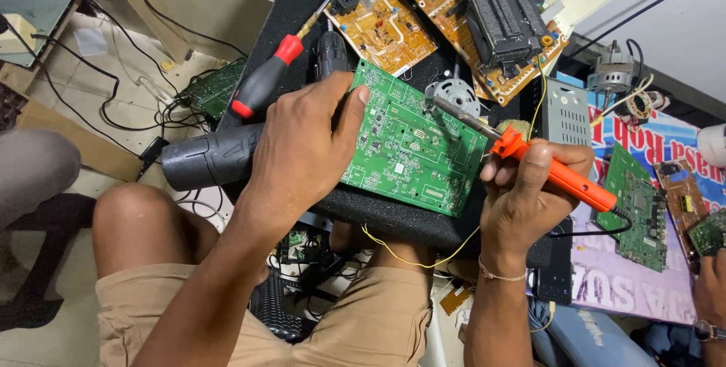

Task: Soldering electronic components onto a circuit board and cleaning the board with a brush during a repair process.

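A green circuit board (412,144) lies tilted on a black work surface (393,219) above my knees. My left hand (302,147) rests on the board's left edge, thumb pressed on its top corner, pinning it down. My right hand (529,185) grips an orange-handled soldering iron (560,174); its metal tip (446,107) touches the board near the upper right edge. A thin yellow wire (423,261) hangs below the board.
A red-and-black screwdriver (265,79) and a black cylindrical tool (208,157) lie left of the board. Tan circuit boards (382,26) and a black heatsink block (499,15) sit behind. More green boards (639,208) lie right. Another person's hand (711,291) is at the right edge.
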